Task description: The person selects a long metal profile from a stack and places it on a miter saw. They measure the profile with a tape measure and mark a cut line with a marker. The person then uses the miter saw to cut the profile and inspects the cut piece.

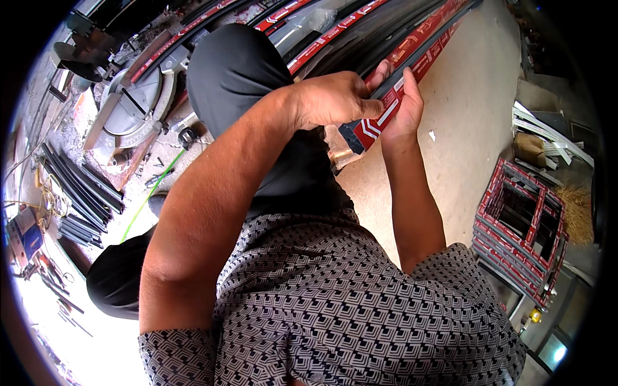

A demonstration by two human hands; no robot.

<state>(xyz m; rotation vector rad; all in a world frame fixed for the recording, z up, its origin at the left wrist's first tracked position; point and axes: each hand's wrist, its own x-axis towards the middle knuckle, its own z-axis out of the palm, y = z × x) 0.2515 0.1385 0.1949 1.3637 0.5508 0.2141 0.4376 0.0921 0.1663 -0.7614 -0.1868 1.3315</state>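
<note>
A long dark grey profile bar (418, 58) with red printed film along its faces slants from the upper right down to its cut end, which points toward me. My left hand (335, 100) closes on the bar just behind that end, thumb lying over the film and some fingers hidden behind it. My right hand (404, 112) wraps round the bar from the right side, a little farther up. Below the bar's end is my knee in black trousers (238, 71). More red-filmed profiles (328, 35) lie side by side beyond my hands.
At the left stands a mitre saw (135, 106); nearby, a black tape measure (187, 136) has its green blade (151, 199) drawn out. Bundled dark strips (80, 186) lie lower left. On the right are stacked red-filmed frames (515, 225), white strips (550, 132) and broom straw (576, 215).
</note>
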